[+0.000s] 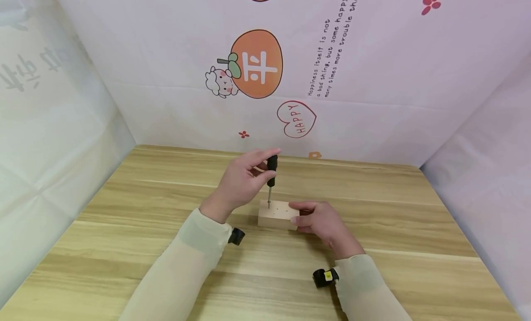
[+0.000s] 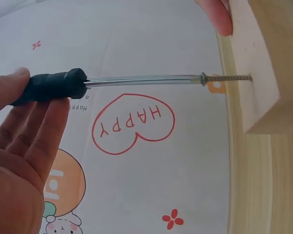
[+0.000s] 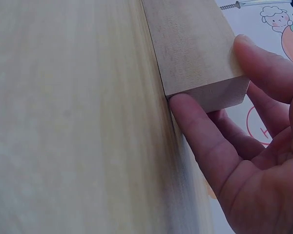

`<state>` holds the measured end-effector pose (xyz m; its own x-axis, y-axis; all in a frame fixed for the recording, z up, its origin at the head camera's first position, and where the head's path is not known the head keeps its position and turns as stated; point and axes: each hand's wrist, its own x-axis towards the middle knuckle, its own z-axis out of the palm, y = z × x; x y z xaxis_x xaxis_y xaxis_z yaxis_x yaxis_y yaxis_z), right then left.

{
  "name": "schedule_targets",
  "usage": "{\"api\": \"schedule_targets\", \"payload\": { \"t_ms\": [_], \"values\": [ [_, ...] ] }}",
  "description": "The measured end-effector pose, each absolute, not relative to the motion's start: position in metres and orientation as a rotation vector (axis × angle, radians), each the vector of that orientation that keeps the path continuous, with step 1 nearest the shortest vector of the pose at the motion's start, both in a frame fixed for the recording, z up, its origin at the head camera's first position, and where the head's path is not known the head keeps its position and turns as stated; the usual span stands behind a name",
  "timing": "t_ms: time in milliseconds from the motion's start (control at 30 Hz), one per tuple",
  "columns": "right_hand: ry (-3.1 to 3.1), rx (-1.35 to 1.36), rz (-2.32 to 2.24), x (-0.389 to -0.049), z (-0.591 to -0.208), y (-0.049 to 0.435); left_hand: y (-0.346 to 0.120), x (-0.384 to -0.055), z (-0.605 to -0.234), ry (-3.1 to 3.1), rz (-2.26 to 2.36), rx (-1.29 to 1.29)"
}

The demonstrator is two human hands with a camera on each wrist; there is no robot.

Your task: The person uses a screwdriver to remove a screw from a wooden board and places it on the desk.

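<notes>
My left hand (image 1: 240, 182) grips the black handle of a screwdriver (image 1: 271, 164), which stands nearly upright. In the left wrist view the shaft's tip meets the head of a screw (image 2: 228, 78), whose threaded point is in the face of a pale wooden block (image 2: 263, 53). Much of the thread still shows above the wood. My right hand (image 1: 327, 222) holds the block at its right end, with thumb and fingers against its sides and end face. Several small holes or marks dot the block's top. The block lies flat on the wooden table.
The wood-grain tabletop (image 1: 166, 183) surrounds the block. Behind it rises a white printed cloth (image 1: 174, 81) with orange fruit pictures and a red heart. Plain white cloth hangs at both sides. A small black camera (image 1: 237, 236) sits by the left cuff, another (image 1: 320, 278) by the right.
</notes>
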<state>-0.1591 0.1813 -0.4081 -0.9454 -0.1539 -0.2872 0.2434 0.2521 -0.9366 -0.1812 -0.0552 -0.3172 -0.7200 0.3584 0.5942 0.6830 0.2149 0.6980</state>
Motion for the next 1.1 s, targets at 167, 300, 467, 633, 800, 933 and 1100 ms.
{"api": "schedule_targets", "payload": {
  "t_ms": [167, 300, 467, 633, 800, 933, 1100],
  "values": [
    [2.203, 0.079, -1.745, -0.1593, -0.4081, 0.1823, -0.0555, -0.1826, -0.3191, -2.195, -1.467, -0.992],
    [2.197, 0.079, -1.753, -0.1591, -0.4064, 0.1825, -0.0555, -0.1828, -0.3192, -2.188, -1.480, -1.039],
    [2.189, 0.064, -1.757, -0.1583, -0.4051, 0.1831, -0.0546, -0.1823, -0.3191, -2.180, -1.463, -1.003],
    [2.191, 0.063, -1.754, -0.1581, -0.4066, 0.1826, -0.0543, -0.1837, -0.3222, -2.183, -1.401, -0.992],
    [2.189, 0.051, -1.754, -0.1584, -0.4065, 0.1825, -0.0539, -0.1845, -0.3232, -2.180, -1.416, -1.026],
    [2.183, 0.057, -1.755, -0.1587, -0.4052, 0.1819, -0.0550, -0.1849, -0.3195, -2.148, -1.574, -1.069],
    [2.190, 0.051, -1.753, -0.1574, -0.4039, 0.1822, -0.0557, -0.1829, -0.3153, -2.175, -1.711, -1.024]
  ]
}}
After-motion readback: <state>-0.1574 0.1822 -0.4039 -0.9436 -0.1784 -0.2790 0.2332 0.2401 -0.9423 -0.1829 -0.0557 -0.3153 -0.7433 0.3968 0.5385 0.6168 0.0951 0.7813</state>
